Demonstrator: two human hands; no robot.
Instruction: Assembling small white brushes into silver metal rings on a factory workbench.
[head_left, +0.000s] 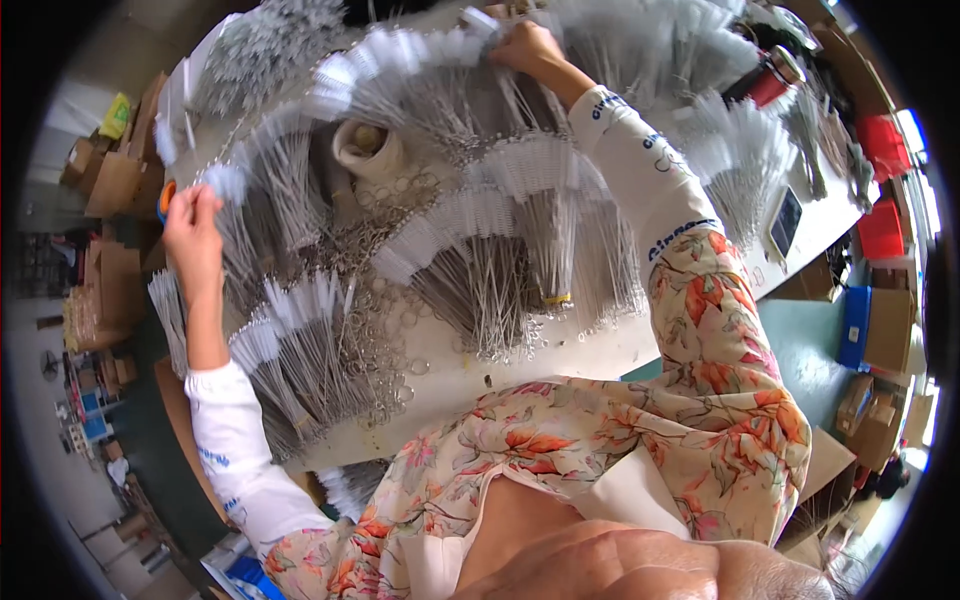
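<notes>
One left hand (193,228) | one right hand (529,48) | fingers curled, hold unclear | dozens of brushes (470,222)

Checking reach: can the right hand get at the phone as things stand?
Probably yes: the phone lies uncovered near the table edge, right of the right sleeve. The right hand, up at the far brushes, would likely have to swing back.

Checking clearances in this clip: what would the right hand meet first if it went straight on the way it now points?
The right hand would likely meet the bunched white brush heads to its left; blur leaves depth and any present contact unclear.
</notes>
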